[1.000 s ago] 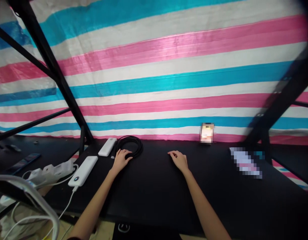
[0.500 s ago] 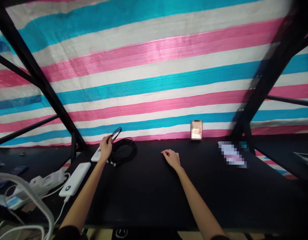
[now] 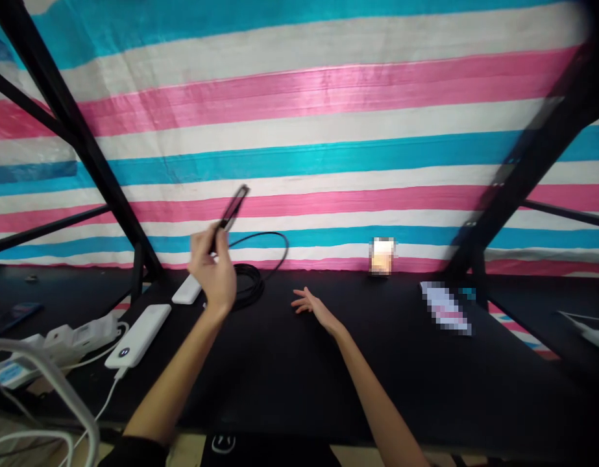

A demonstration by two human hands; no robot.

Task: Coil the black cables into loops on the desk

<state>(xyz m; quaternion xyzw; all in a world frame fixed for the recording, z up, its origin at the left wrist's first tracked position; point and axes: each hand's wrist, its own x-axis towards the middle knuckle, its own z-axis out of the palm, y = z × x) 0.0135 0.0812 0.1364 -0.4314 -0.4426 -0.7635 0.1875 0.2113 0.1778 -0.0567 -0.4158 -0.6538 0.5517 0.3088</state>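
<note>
My left hand (image 3: 212, 269) is raised above the table with its fingers closed on a black cable (image 3: 235, 206). The held part sticks up as a narrow loop, smeared by motion. From it a strand arcs right and down to a coil, which lies partly behind my wrist. My right hand (image 3: 317, 310) hovers low over the black table (image 3: 289, 376), right of the coil. Its fingers are spread and hold nothing. A white block (image 3: 186, 290), partly hidden by my left hand, lies beside the coil.
A white power bank (image 3: 138, 336) with a plugged-in white cable lies at the left, near a power strip (image 3: 60, 342) with chargers. Farther right are a small upright, pixelated object (image 3: 381, 257) and a pixelated packet (image 3: 445, 308). Black frame posts flank a striped sheet (image 3: 299, 149).
My left hand has lifted the cable end up and slightly right, drawing a strand up from the coil. My right hand has shifted a little left and spread its fingers.
</note>
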